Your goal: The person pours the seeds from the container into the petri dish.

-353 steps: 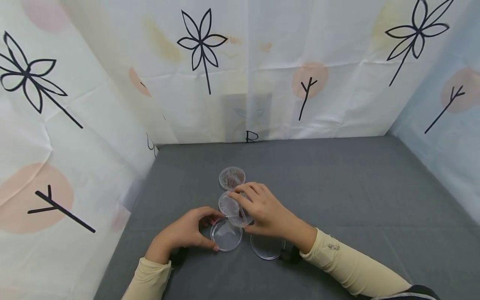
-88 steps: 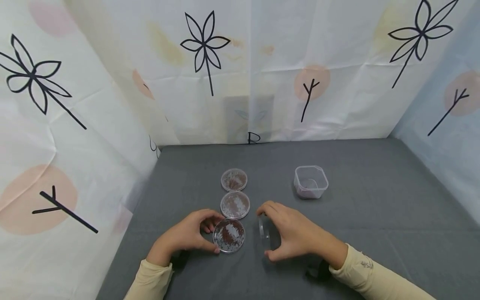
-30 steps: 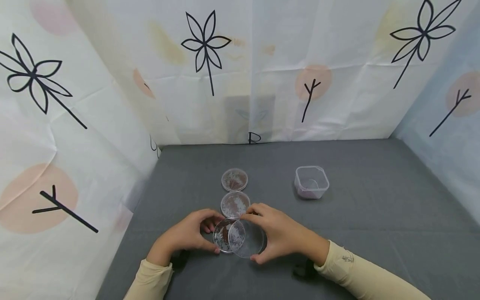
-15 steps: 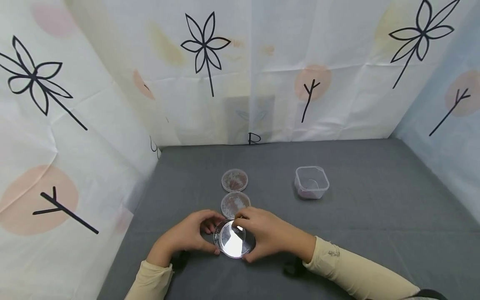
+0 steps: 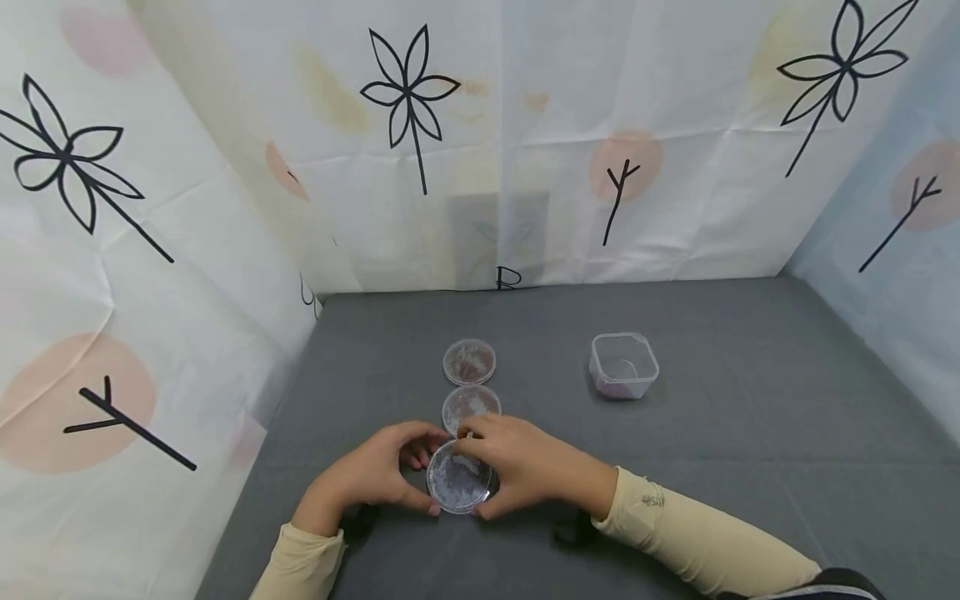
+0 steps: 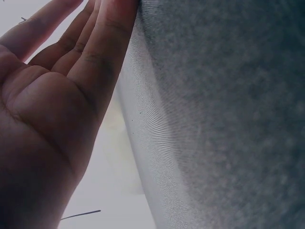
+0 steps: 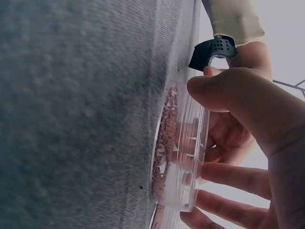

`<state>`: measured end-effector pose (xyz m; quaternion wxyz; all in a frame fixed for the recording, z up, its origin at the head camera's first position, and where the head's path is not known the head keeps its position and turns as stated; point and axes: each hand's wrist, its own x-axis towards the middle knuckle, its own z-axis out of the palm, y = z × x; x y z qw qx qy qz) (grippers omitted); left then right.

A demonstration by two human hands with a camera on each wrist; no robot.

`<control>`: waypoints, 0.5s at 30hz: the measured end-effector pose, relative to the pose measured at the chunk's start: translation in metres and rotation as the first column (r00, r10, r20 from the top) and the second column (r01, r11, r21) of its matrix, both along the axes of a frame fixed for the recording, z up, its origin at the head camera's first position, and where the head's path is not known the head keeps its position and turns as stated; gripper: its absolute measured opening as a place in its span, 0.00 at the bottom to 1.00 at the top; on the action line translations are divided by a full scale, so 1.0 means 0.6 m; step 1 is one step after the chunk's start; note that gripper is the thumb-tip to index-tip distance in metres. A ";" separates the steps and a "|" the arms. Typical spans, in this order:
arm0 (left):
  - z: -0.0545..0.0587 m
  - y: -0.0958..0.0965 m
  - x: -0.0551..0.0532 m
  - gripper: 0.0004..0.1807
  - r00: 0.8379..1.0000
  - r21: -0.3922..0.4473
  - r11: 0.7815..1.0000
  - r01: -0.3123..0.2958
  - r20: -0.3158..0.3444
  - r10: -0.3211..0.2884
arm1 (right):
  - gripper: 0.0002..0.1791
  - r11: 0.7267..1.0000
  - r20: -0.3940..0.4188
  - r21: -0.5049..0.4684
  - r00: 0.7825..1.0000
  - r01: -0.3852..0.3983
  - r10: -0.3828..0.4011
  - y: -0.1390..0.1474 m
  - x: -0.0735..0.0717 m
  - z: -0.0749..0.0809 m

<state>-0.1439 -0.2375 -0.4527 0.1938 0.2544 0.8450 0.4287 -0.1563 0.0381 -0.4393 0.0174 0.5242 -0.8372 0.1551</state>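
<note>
Three clear petri dishes stand in a column. The nearest dish (image 7: 164,143) contains brown granules; in the head view its lid (image 5: 459,483) lies over it. My left hand (image 5: 375,471) holds the dish from the left, thumb in front and fingers behind. My right hand (image 5: 525,465) grips the lid by its rim from the right. In the right wrist view the lid sits on the dish's upper part; whether it is fully seated I cannot tell. The left wrist view shows my left palm and fingers, but the dish is out of sight.
Behind the nearest dish stand a middle dish (image 5: 468,404) and a far dish (image 5: 469,362), both with brown contents. A clear plastic container (image 5: 623,367) stands at the back right of the grey table (image 5: 735,400). Patterned cloth walls (image 5: 570,100) enclose the table's back and sides.
The nearest dish was bare, then held granules. My right hand first tilted the plastic container, which now stands back right. It then brought the lid leftward over the dish. My left hand stayed.
</note>
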 end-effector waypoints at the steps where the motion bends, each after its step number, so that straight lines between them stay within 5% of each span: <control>1: 0.001 0.000 0.000 0.46 1.000 -0.002 1.000 0.001 0.004 -0.001 | 0.41 1.000 0.004 0.007 1.000 0.001 -0.001 -0.001 -0.001 0.000; 9: 0.002 0.002 -0.001 0.41 1.000 -0.016 1.000 -0.014 0.011 0.014 | 0.40 0.997 -0.040 0.083 0.999 0.005 -0.001 -0.007 -0.006 -0.004; 15: 0.000 0.002 0.000 0.39 1.000 -0.028 0.999 -0.023 0.003 0.023 | 0.40 0.995 -0.001 0.098 1.000 -0.008 0.008 -0.006 -0.007 -0.005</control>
